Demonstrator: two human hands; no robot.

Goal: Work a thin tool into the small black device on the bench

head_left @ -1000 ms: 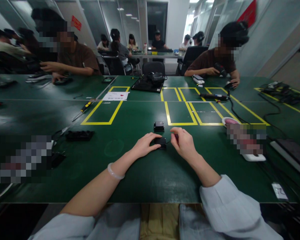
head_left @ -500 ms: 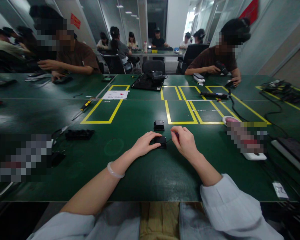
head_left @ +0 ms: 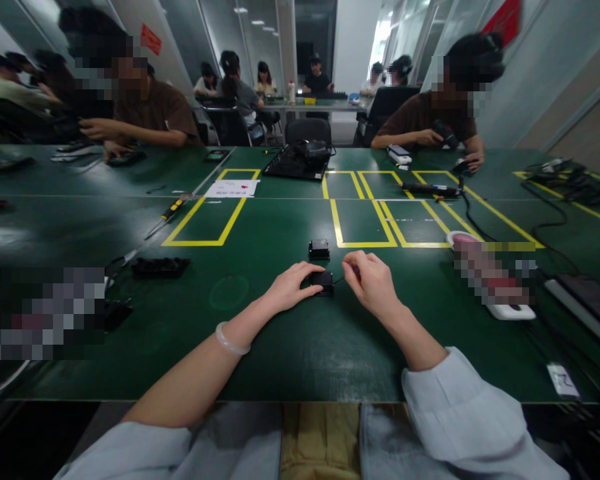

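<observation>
A small black box-shaped part lies on the green table, and my left hand grips it between thumb and fingers from the left side. My right hand is closed in a pinch just to the right of it. From those fingertips a thin dark wire or rod runs to the right side of the part; which of the two it is, I cannot make out. A second black box-shaped part of similar size sits just beyond, touched by neither hand.
A black strip-shaped piece and a yellow-black screwdriver lie to the left. A pink-and-white phone-like object and cables are at right. Yellow tape rectangles mark the table. Farther back sits a black tray; co-workers sit opposite.
The view has shifted very slightly. Both hands keep the same hold at the black part, with no clear movement of it.
</observation>
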